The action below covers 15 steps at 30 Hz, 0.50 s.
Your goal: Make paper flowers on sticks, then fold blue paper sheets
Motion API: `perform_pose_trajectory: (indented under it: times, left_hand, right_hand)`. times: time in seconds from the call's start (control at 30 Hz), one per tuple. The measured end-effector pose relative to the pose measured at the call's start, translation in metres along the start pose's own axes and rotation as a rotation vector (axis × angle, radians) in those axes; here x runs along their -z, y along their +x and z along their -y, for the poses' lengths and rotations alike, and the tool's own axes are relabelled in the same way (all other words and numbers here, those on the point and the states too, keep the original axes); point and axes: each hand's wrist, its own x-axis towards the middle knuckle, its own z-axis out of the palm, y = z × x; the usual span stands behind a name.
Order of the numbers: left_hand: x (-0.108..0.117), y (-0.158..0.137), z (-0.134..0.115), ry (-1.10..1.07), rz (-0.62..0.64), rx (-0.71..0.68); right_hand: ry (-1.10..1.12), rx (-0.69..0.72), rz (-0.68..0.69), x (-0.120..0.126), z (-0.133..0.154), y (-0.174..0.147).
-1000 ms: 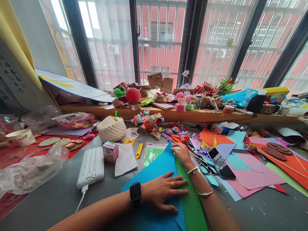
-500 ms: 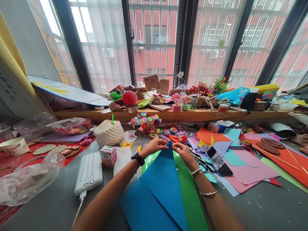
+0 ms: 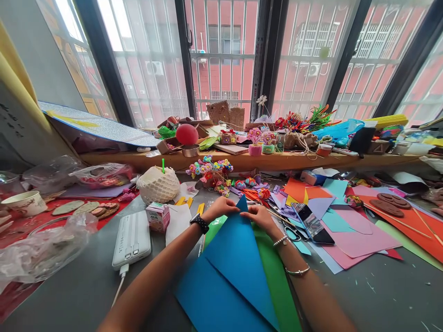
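Note:
A large sheet of blue paper [image 3: 224, 276], folded with one flap lying across it, reaches from the near edge up to a pointed tip. Just left of that tip, my left hand [image 3: 221, 208] pinches the paper's edge, a dark watch on its wrist. My right hand [image 3: 260, 216] grips the opposite edge close by, with bracelets on the wrist and forearm. Beneath the blue sheet lies green paper [image 3: 277, 276], its right side showing. The fingertips of both hands are partly hidden behind the thumbs.
Left of my arms are a white power bank [image 3: 132, 240] with a cable, a small pink carton [image 3: 158, 216] and a netted coconut [image 3: 158, 185]. To the right lie a phone [image 3: 311, 223], scissors [image 3: 291, 233] and coloured paper [image 3: 363, 235]. Craft items crowd the wooden sill [image 3: 221, 161].
The blue paper's tip has risen slightly and tilted to the left, and its lower flap has shifted. Both hands keep their pinch, and the camera view has moved a little.

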Motion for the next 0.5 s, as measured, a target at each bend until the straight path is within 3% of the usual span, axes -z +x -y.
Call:
perform_pose_trajectory:
  times: [0.5]
  left_hand:
    - [-0.0029,0.0028,0.0069,-0.034,-0.022,0.031]
  right_hand:
    - [0.015,-0.028,0.008,-0.0028,-0.0048,0.0004]
